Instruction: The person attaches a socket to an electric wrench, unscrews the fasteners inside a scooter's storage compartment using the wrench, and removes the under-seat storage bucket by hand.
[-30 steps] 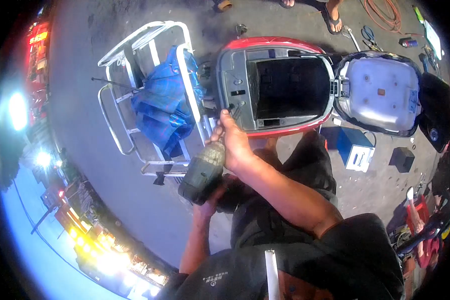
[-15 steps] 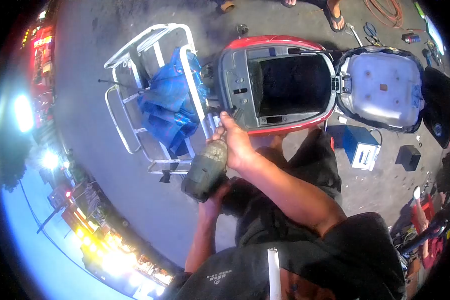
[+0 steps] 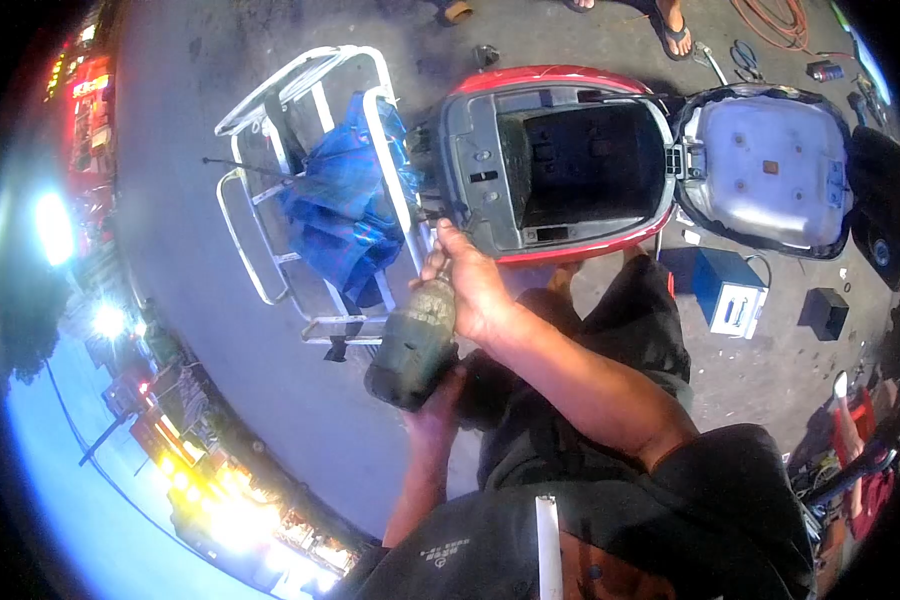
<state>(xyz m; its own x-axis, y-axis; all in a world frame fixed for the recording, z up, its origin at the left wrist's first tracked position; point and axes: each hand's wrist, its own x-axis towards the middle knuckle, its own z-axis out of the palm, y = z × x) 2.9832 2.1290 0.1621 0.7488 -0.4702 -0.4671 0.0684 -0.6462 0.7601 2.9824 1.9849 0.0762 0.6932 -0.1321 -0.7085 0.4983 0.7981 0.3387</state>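
Note:
A dark green, worn cordless power driver (image 3: pixel 413 345) is held between my hands, its narrow nose toward the scooter. My right hand (image 3: pixel 470 285) wraps around that nose, fingertips by the scooter's rear edge; the tip is hidden behind the fingers. Below the tool's body, my left hand (image 3: pixel 438 400) grips what seems to be the handle, most of its fingers out of sight. The red-trimmed scooter (image 3: pixel 580 258) has its seat (image 3: pixel 765 165) flipped open, exposing a black storage well (image 3: pixel 595 165). Next to its rear is a white metal rack (image 3: pixel 375 130) with a blue plaid cloth (image 3: pixel 340 215).
On the ground at right are a blue box with a white end (image 3: pixel 728 290) and a small black box (image 3: pixel 825 313). Scissors (image 3: pixel 745 58), an orange hose (image 3: pixel 778 22) and a sandalled foot (image 3: pixel 676 35) are at the top. Bright street lights shine at left.
The view has shifted slightly. The driver's rear end has swung a little to the right and down with my left hand; both hands keep their hold.

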